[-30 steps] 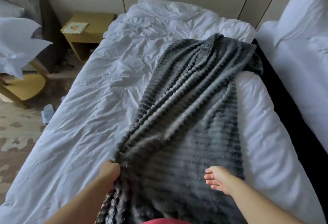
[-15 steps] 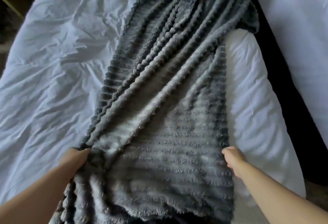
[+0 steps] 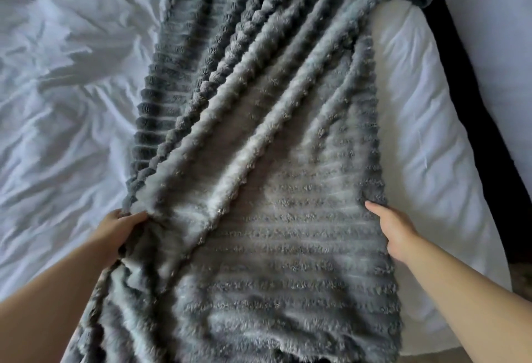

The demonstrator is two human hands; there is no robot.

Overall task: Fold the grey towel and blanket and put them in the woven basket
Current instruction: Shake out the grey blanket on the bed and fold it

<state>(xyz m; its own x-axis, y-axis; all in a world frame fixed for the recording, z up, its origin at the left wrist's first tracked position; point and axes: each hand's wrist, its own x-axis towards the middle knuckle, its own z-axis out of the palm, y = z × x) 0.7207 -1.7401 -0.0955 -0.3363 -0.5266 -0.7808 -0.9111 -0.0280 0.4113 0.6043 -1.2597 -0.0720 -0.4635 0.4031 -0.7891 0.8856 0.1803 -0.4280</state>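
Head view, and it's early days: the grey blanket (image 3: 273, 190) lies stretched up the middle of the frame over the white bed (image 3: 57, 103), rumpled in long diagonal ridges, with no fold made yet. No towel and no basket in shot. Lower left, the left hand (image 3: 121, 230) has its fingers curled into a bunched fistful of the blanket's left edge. Lower right, the right hand (image 3: 394, 233) pinches the right edge, thumb on top, fingers tucked out of sight beneath.

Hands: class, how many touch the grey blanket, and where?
2. The left hand grips the grey blanket at its bunched left edge; the right hand holds its right edge.
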